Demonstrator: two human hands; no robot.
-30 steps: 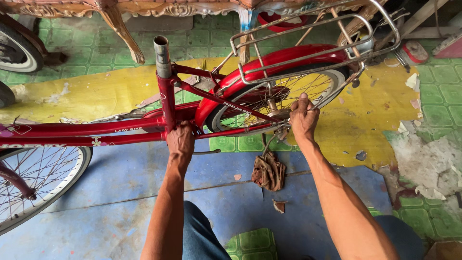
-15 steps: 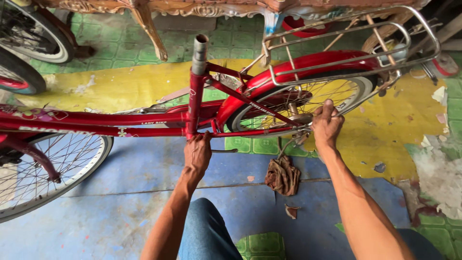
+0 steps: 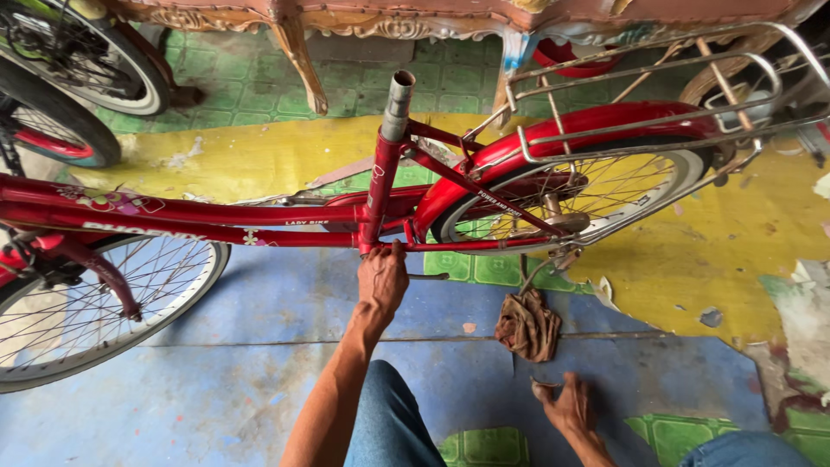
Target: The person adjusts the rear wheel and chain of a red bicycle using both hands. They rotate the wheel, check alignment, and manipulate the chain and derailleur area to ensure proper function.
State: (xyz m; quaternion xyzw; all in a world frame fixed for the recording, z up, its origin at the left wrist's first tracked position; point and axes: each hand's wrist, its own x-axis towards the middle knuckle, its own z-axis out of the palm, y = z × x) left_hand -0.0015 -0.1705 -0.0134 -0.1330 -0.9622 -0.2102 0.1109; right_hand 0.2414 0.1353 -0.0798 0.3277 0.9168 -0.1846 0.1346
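Observation:
A red bicycle (image 3: 216, 223) without a saddle lies across the view, its bare seat tube (image 3: 393, 112) pointing up. My left hand (image 3: 380, 281) grips the frame at its lowest point, where the seat tube meets the chain stays. The rear wheel (image 3: 605, 186), with its red mudguard and metal rack (image 3: 657, 69), stands to the right. My right hand (image 3: 566, 406) is down on the blue floor, fingers pinched on a small brown piece (image 3: 543, 386). A crumpled brown rag (image 3: 527, 324) lies just above that hand.
The front wheel (image 3: 104, 303) fills the lower left. Another bicycle's wheels (image 3: 78, 78) stand at the top left, beside a carved wooden furniture leg (image 3: 298, 52). My knees in blue jeans (image 3: 393, 424) are at the bottom. The floor covering is torn at the right (image 3: 804, 311).
My right hand has left the rear wheel's axle area and dropped to the floor beside the rag. My left hand stays on the frame. The view has shifted left.

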